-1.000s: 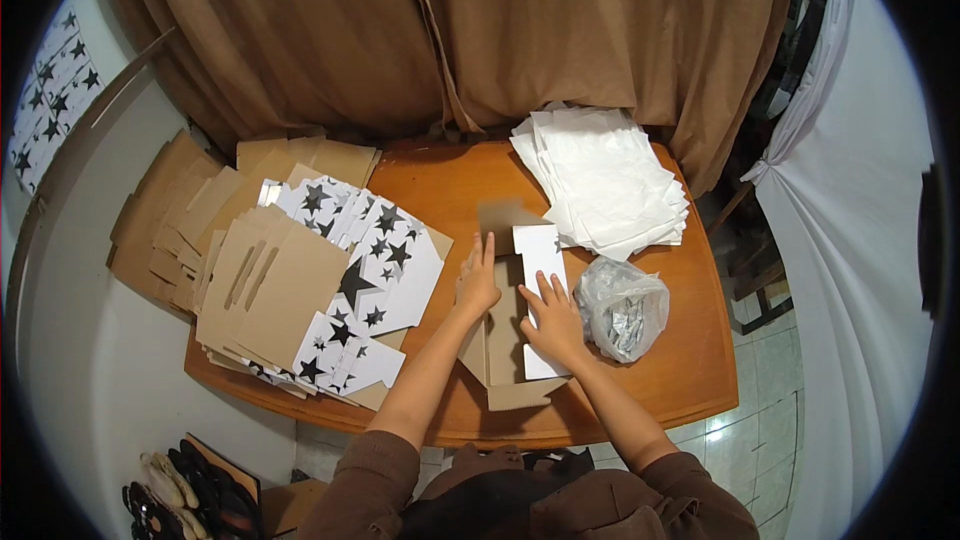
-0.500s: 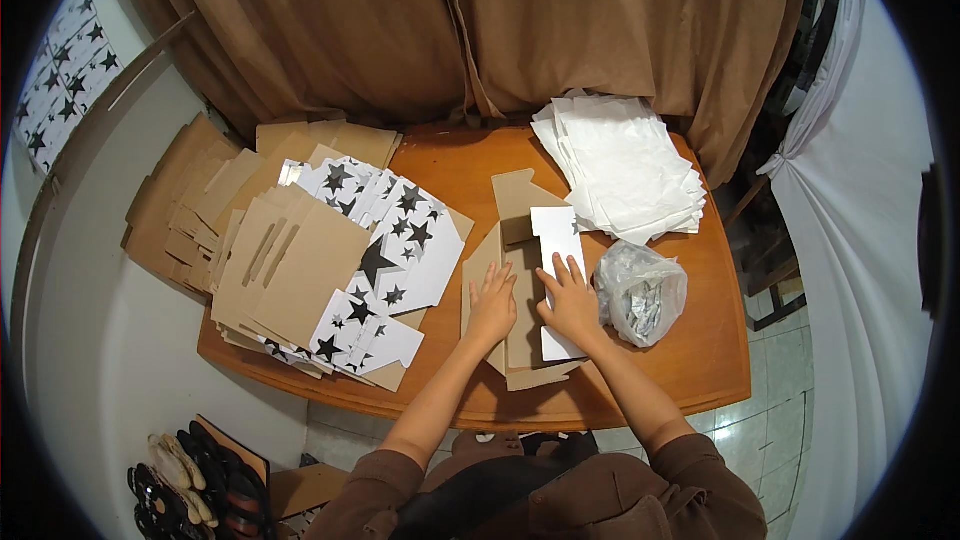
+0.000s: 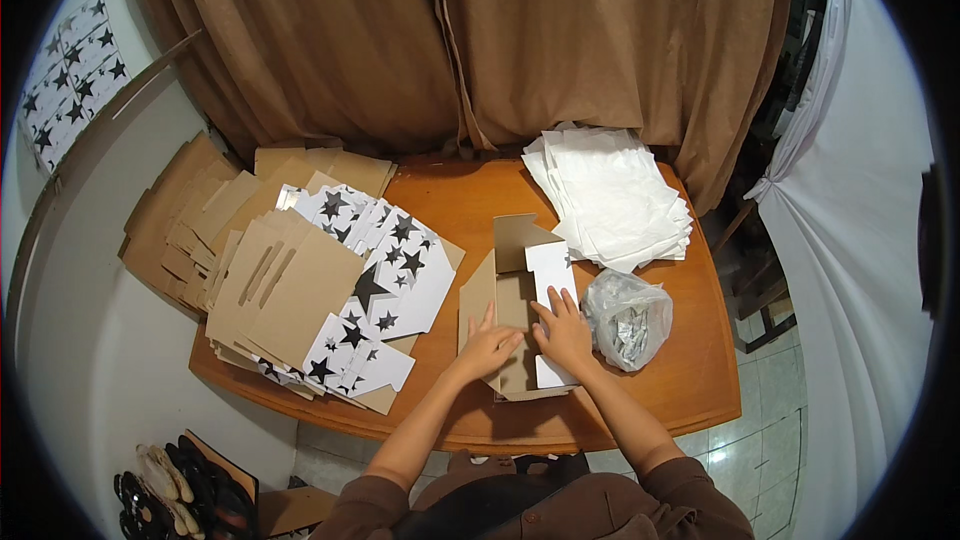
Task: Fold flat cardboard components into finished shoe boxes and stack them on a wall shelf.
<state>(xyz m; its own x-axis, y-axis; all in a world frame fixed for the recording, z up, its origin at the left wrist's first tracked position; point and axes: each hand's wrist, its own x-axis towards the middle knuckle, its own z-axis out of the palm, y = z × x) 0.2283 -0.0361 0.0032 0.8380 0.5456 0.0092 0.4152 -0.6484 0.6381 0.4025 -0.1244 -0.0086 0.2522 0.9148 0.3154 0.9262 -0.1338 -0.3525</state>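
I had the open cardboard box [image 3: 515,302] near the middle of the surface [image 3: 700,365]. My right grip [image 3: 566,337] rested spread on its white right flap [image 3: 547,265]; my left grip [image 3: 486,350] was at its left side, whether pinching, I couldn't tell.

Pretty sure this is somebody's home with a bit of packing going on. The surface [image 3: 445,205] is shiny orange-brown wood, with a big brown curtain [image 3: 320,50] right behind it, a white drape [image 3: 855,270] off to its right, shoes [image 3: 180,485] near its front left and floor tiles [image 3: 775,390] beside it. The packing part's all on it: cardboard [image 3: 285,290], paper [image 3: 610,195], a half-folded box [image 3: 515,290].
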